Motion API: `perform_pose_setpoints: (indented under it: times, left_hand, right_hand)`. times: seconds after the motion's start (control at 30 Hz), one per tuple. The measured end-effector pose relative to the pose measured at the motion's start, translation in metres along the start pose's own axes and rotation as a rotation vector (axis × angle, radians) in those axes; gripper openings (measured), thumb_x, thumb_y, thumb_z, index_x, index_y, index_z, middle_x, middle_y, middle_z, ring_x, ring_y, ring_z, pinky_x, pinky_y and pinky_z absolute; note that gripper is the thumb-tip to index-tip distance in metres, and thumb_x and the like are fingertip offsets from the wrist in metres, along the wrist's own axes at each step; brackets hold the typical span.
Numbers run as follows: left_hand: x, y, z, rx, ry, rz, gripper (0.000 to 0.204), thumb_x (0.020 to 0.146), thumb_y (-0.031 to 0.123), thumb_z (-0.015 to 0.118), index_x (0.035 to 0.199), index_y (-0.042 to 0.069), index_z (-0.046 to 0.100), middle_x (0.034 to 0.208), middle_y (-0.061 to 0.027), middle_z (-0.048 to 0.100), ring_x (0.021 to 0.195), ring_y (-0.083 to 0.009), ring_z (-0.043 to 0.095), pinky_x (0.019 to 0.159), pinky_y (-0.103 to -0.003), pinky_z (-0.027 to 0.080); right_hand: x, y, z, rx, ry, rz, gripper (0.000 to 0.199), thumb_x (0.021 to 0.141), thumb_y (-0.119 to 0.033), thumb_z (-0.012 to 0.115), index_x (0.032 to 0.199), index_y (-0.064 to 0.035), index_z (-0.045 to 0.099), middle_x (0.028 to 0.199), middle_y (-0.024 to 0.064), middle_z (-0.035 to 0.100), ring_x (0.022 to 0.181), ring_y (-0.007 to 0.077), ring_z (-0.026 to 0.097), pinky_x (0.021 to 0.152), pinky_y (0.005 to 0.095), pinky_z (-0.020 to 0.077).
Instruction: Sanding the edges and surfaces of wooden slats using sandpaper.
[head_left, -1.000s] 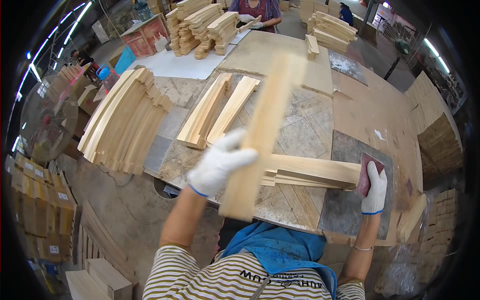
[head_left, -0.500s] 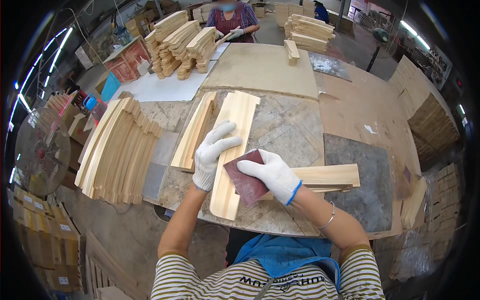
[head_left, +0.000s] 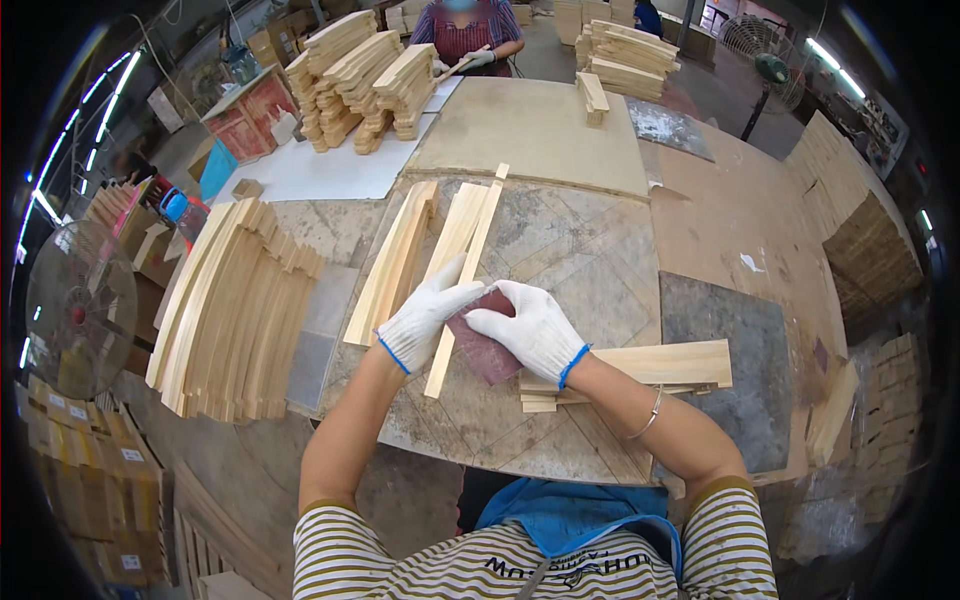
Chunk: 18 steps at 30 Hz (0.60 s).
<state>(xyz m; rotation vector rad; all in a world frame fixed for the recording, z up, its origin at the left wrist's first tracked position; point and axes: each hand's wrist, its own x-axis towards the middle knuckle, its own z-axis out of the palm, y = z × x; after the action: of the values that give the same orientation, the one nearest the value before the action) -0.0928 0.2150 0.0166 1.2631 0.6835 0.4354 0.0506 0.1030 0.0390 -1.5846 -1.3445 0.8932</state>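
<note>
My left hand [head_left: 428, 315], in a white knit glove, grips a pale wooden board [head_left: 492, 215] that stands tilted on its long edge, its narrow side facing up. The thumb and fingers lie across that upper edge. Pinched in my gloved right hand [head_left: 535, 330] is a dark red sheet of sandpaper [head_left: 488, 358], which bends against the board's edge beside my left fingertips. The right fingers partly cover the sheet. Left of the board lie some more wooden pieces [head_left: 392, 265], close together. To the right of my right hand rest several crossed boards [head_left: 650, 362].
A row of stacked boards [head_left: 235, 310] stands at the table's left. Farther back are piled wooden pieces [head_left: 345, 85] and a co-worker [head_left: 468, 40] with gloved hands. A single small block [head_left: 594, 95] sits on the far panel. A fan [head_left: 80, 300] stands at left.
The board has turned from lying flat to standing on its edge. My left hand has shifted a little lower and right around it, and the sandpaper has moved from its face to its edge.
</note>
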Motion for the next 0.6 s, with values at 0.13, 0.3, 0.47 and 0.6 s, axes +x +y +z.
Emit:
perform_pose_setpoints:
  times: [0.13, 0.3, 0.47, 0.6]
  left_hand:
    - [0.028, 0.008, -0.01, 0.483, 0.205, 0.233, 0.096, 0.078, 0.029, 0.071, 0.15, -0.006, 0.017, 0.15, -0.0234, 0.034, 0.135, -0.0276, 0.039, 0.11, -0.032, 0.033]
    - [0.063, -0.022, -0.024, 1.147, 0.466, 0.25, 0.086, 0.071, 0.023, 0.067, 0.145, 0.006, 0.028, 0.13, -0.0237, 0.05, 0.111, -0.0421, 0.056, 0.094, -0.046, 0.047]
    - [0.069, -0.041, -0.026, 1.25, 0.566, 0.098, 0.081, 0.074, 0.023, 0.065, 0.144, 0.01, 0.028, 0.134, -0.0203, 0.048, 0.112, -0.0401, 0.057, 0.092, -0.049, 0.048]
    - [0.07, -0.047, -0.026, 1.297, 0.569, 0.118, 0.079, 0.074, 0.022, 0.065, 0.144, 0.01, 0.028, 0.131, -0.0199, 0.05, 0.111, -0.0399, 0.058, 0.092, -0.048, 0.049]
  right_hand:
    - [-0.008, -0.006, -0.03, -0.022, 0.038, -0.028, 0.036, 0.083, -0.031, 0.064, 0.102, -0.0005, 0.067, 0.094, 0.0182, 0.07, 0.088, 0.0282, 0.068, 0.081, 0.0358, 0.0517]
    - [-0.036, 0.013, -0.078, 0.129, 0.22, 0.024, 0.03, 0.085, -0.023, 0.066, 0.101, 0.0018, 0.067, 0.09, 0.0113, 0.07, 0.084, 0.0135, 0.064, 0.078, 0.0286, 0.0503]
    - [-0.068, 0.023, -0.107, 0.232, 0.365, 0.145, 0.024, 0.086, -0.015, 0.065, 0.103, 0.002, 0.066, 0.093, 0.0054, 0.069, 0.086, 0.0101, 0.061, 0.078, 0.0255, 0.0485]
    - [-0.084, 0.044, -0.131, 0.332, 0.511, 0.196, 0.02, 0.088, -0.014, 0.064, 0.103, 0.0001, 0.065, 0.093, 0.0013, 0.065, 0.083, 0.0078, 0.057, 0.075, 0.0237, 0.0469]
